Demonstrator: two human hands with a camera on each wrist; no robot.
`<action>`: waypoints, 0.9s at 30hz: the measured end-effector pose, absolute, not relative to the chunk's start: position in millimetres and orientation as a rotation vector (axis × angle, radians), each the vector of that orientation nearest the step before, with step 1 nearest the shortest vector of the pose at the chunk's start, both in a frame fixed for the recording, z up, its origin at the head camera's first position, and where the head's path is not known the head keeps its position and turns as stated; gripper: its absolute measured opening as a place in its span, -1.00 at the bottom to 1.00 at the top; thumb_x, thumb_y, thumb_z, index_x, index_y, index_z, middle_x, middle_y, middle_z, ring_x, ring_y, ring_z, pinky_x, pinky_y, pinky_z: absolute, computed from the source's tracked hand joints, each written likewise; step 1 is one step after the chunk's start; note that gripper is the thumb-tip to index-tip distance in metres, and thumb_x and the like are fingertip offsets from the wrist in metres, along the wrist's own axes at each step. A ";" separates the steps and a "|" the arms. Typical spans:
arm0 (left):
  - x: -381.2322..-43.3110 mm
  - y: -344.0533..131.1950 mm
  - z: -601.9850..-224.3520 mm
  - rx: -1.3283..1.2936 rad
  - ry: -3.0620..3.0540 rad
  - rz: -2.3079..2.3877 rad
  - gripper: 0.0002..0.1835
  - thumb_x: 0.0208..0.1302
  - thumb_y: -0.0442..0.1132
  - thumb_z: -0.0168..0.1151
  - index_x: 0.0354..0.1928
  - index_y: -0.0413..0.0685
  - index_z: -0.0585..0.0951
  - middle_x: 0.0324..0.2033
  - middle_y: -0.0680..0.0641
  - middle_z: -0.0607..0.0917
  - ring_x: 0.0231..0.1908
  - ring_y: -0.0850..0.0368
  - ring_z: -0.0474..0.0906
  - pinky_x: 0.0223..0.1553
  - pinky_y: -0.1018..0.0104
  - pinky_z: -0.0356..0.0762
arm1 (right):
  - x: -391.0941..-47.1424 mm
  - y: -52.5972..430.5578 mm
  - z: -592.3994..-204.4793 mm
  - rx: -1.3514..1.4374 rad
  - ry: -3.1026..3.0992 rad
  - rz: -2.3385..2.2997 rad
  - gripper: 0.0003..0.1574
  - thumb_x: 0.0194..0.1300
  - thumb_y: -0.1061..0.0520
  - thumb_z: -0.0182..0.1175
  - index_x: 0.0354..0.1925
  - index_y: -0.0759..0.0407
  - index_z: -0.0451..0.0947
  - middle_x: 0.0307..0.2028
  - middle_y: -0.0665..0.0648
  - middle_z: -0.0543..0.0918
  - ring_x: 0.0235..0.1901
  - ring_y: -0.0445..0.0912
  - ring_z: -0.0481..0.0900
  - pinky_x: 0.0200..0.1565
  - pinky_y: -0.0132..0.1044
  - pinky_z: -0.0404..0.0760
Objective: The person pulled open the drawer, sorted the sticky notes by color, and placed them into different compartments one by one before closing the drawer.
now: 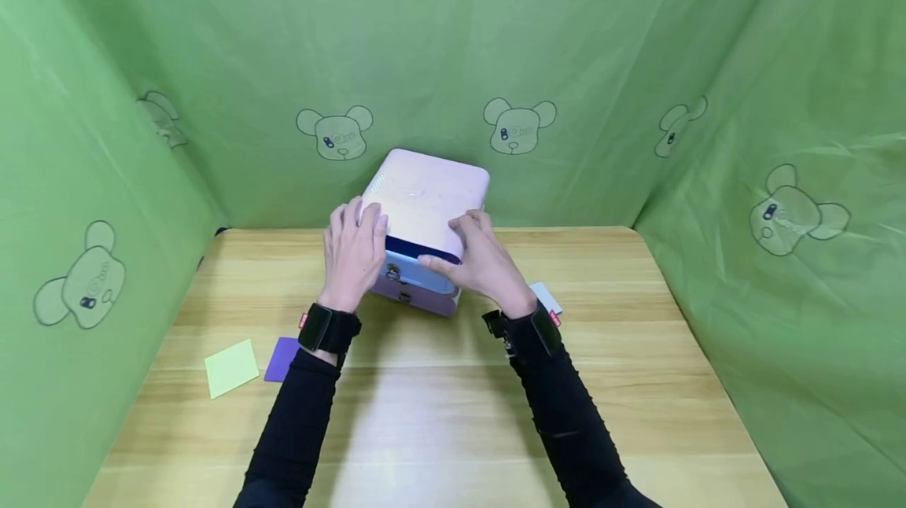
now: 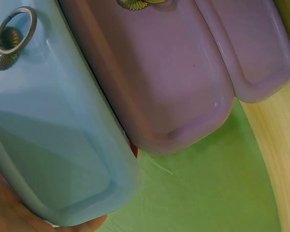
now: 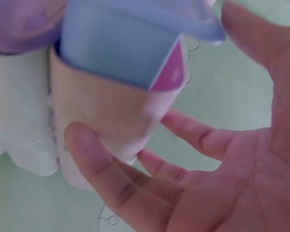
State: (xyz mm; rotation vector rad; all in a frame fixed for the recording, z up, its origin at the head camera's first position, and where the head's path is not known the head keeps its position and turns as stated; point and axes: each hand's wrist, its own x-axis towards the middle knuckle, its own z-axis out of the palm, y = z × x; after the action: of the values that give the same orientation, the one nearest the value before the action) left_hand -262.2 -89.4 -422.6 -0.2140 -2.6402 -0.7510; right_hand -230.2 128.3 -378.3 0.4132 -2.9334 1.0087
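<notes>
A small drawer chest [image 1: 425, 193] with a pale pink top stands at the back of the table. Its blue drawer [image 1: 418, 272] sits above a purple drawer [image 1: 432, 300]; in the right wrist view the blue one juts partway out of the pink casing [image 3: 106, 104]. Metal ring pulls hang on the fronts. My left hand [image 1: 354, 252] rests on the chest's front left corner, with part of it at the end of the blue front [image 2: 63, 121]. With fingers spread along the right side, my right hand [image 1: 488, 260] has its thumb at the blue drawer's edge.
Left of the left forearm lie a light green square [image 1: 231, 368] and a purple square [image 1: 281, 358]. A small white item [image 1: 546, 297] is partly hidden behind the right wrist. Green curtains [image 1: 453, 44] with bear-head drawings enclose the wooden table [image 1: 425, 429] at the back and sides.
</notes>
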 end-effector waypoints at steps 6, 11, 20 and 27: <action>-264.0 -89.1 -424.6 -0.198 -2.659 -0.745 -0.44 0.64 0.09 -0.34 0.36 -0.07 0.44 0.47 -0.31 0.31 0.43 -0.34 0.19 0.37 -0.40 0.27 | -237.9 132.1 -380.5 0.367 -2.953 1.090 0.28 0.12 -0.31 0.47 0.52 0.26 0.12 0.53 0.38 0.11 0.43 0.24 0.33 0.42 0.14 0.42; -264.8 -88.4 -424.0 -0.200 -2.656 -0.742 -0.44 0.64 0.10 -0.33 0.35 -0.08 0.43 0.47 -0.32 0.31 0.41 -0.35 0.22 0.34 -0.41 0.29 | -239.1 128.5 -377.7 0.339 -2.940 1.119 0.22 0.11 -0.23 0.50 0.50 0.25 0.16 0.56 0.38 0.10 0.45 0.25 0.31 0.42 0.13 0.42; -268.6 -85.5 -424.7 -0.171 -2.651 -0.720 -0.44 0.63 0.12 -0.32 0.33 -0.09 0.42 0.45 -0.34 0.32 0.38 -0.35 0.24 0.33 -0.38 0.32 | -234.1 116.7 -374.9 0.298 -2.976 0.955 0.11 0.21 -0.22 0.40 0.47 0.33 0.22 0.49 0.48 0.23 0.34 0.34 0.46 0.36 0.10 0.50; -270.3 -82.5 -424.6 -0.160 -2.648 -0.728 -0.44 0.63 0.13 -0.32 0.32 -0.09 0.42 0.45 -0.33 0.32 0.38 -0.35 0.25 0.33 -0.38 0.32 | -228.0 113.9 -376.0 0.229 -2.920 0.922 0.01 0.22 -0.22 0.38 0.40 0.34 0.34 0.39 0.50 0.40 0.26 0.34 0.55 0.29 0.15 0.55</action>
State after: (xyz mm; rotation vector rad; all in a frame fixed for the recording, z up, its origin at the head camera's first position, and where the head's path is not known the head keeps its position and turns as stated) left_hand -270.3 -82.5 -424.6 -0.1604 -2.6477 -0.7282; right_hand -228.0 113.9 -376.0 0.2286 -2.9201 0.9219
